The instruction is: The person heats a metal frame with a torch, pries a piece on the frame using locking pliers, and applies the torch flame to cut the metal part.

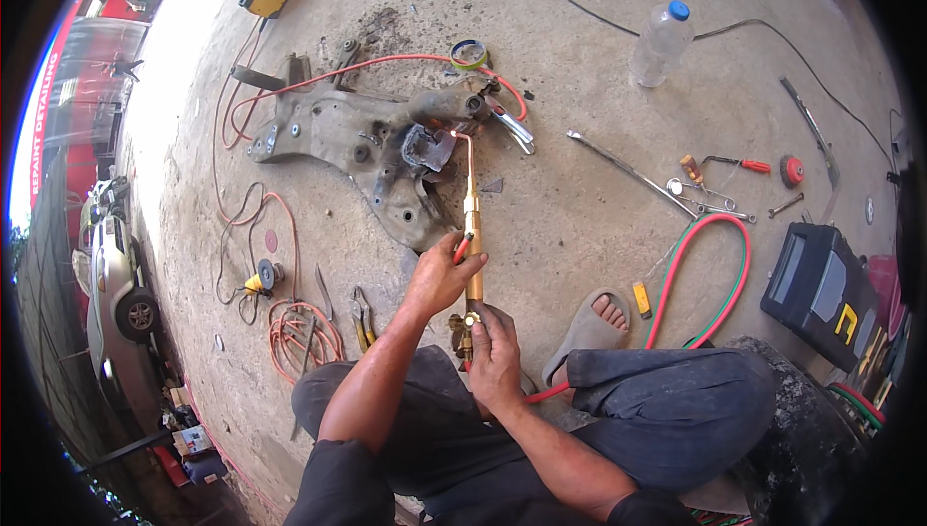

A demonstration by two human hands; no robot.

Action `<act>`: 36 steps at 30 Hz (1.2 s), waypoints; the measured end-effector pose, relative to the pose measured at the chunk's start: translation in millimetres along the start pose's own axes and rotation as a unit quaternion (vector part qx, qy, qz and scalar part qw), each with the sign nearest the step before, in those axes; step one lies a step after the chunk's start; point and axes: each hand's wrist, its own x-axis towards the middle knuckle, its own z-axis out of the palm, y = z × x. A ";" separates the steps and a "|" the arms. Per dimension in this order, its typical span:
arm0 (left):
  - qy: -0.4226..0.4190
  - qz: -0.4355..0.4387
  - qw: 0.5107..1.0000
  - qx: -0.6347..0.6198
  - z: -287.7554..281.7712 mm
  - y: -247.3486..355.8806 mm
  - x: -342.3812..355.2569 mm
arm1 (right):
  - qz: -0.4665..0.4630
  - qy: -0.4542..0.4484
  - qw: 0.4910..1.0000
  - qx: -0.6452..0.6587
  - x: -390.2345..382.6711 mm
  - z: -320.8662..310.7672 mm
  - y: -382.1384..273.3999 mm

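A brass gas torch (473,265) stands out ahead of me between my two hands. Its thin bent copper tip reaches the far end of a grey car subframe (333,121), with a small bright glow where the two meet. My left hand (442,275) is closed around the torch's middle. A small red object (463,247) juts out between its thumb and fingers; its kind is unclear. Lower down, my right hand (496,357) grips the torch's handle by the valves. Beside the glow, a cut grey metal plate (428,148) sits on the subframe, next to silver locking pliers (515,128).
An orange cable (299,333) lies coiled at left near an angle grinder (261,278) and pliers (363,318). Red and green hoses (666,285) loop at right, near a toolbox (816,290). Beyond are a long bar (628,171), loose tools and a plastic bottle (661,46).
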 end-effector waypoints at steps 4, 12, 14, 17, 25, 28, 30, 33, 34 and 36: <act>0.010 0.010 1.000 0.006 1.1 -1.6 0.9 | -0.004 -0.002 1.000 0.000 1.5 -0.1 2.3; 0.010 0.004 1.000 0.010 0.7 0.7 2.1 | 0.007 -0.008 1.000 0.003 4.3 -3.5 0.9; 0.009 0.007 1.000 0.010 1.0 1.8 1.7 | 0.009 -0.006 1.000 0.015 4.2 -3.5 2.8; 0.013 0.010 1.000 0.008 1.3 3.8 0.8 | 0.012 -0.005 1.000 0.016 4.2 -3.3 3.8; 0.025 0.012 1.000 0.011 3.5 1.0 2.9 | 0.003 -0.004 1.000 0.011 6.8 -5.0 5.5; 0.028 0.014 0.999 0.007 5.2 -2.3 4.4 | 0.002 -0.003 1.000 0.013 7.5 -5.9 3.0; 0.029 0.014 0.999 0.004 5.2 -1.4 4.6 | 0.005 -0.003 1.000 0.018 8.3 -6.9 0.5; 0.028 0.011 1.000 0.003 4.5 0.0 4.8 | 0.010 -0.003 1.000 0.022 8.7 -7.4 0.6; 0.026 0.011 1.000 0.003 3.9 0.6 5.0 | 0.010 -0.004 1.000 0.023 8.9 -7.5 0.6; 0.031 0.012 0.999 0.001 4.9 -1.4 5.8 | 0.010 -0.004 1.000 0.023 9.4 -7.6 -0.1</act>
